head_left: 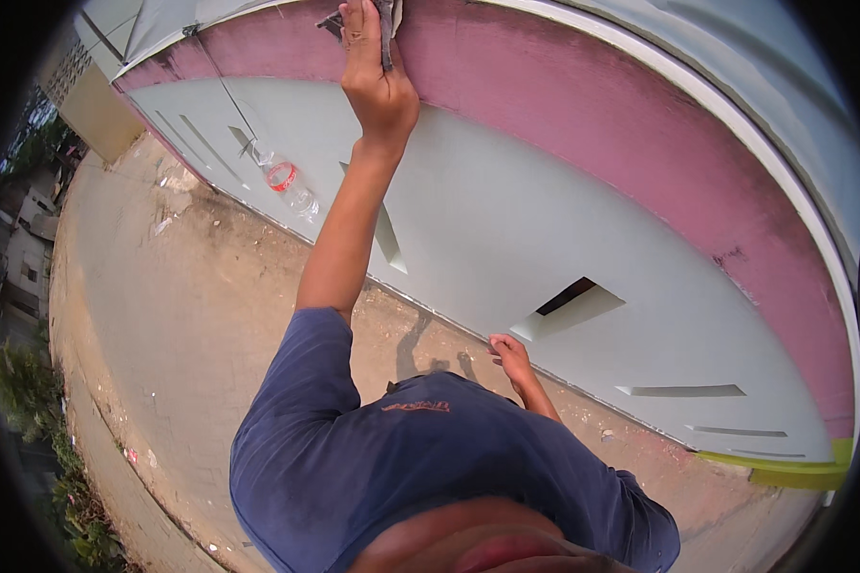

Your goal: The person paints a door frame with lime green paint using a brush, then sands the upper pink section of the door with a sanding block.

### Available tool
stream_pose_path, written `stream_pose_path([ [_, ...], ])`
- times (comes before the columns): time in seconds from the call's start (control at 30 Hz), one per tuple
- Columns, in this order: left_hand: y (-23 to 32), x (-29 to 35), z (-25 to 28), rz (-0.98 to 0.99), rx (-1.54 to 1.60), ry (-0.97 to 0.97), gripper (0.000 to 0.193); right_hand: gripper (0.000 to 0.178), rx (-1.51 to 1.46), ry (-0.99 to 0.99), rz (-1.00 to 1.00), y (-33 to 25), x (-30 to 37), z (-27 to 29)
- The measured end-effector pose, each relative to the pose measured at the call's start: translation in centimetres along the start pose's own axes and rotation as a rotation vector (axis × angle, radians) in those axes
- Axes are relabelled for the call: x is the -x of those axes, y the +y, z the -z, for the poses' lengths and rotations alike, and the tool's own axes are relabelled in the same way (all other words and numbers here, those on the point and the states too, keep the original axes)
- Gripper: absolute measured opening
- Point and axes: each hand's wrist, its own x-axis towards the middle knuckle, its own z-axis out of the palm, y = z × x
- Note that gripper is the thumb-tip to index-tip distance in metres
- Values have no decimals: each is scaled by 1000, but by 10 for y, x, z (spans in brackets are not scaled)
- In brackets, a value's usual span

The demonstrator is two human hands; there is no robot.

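My left hand (382, 91) is raised to the pink band (545, 81) along the top of the wall. Its fingers close on a thin, dark grey piece (388, 33) with ragged edges. Whether that is a rag or a folded sheet, I cannot tell. Low in front of my body, my right hand (511, 358) hangs near the pale lower wall (468, 210). Its fingers are loosely bent and apart, and nothing shows in them.
A clear plastic bottle (291, 186) with a red label hangs on a cord left of my raised forearm. Narrow slots (569, 304) pierce the wall. A white edge (707, 91) runs above the pink band. Paved ground (191, 315) with litter spreads left, bordered by plants (81, 516).
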Motion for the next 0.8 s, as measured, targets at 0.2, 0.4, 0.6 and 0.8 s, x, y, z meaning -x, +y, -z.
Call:
stream_pose_path([
  [0.2, 22, 0, 7, 84, -17, -23, 44, 35, 102, -157, 84, -7, 19, 39],
  [0.4, 23, -56, 6, 660, -74, 186, 44, 33, -53, 52, 35, 25, 68, 152],
  [0.6, 306, 2, -112, 120, 163, 15, 57, 32, 42, 4, 46, 44, 77, 213],
  [0.8, 339, 45, -128, 5, 132, -151, 77, 32, 117, -263, 79, 41, 87, 205],
])
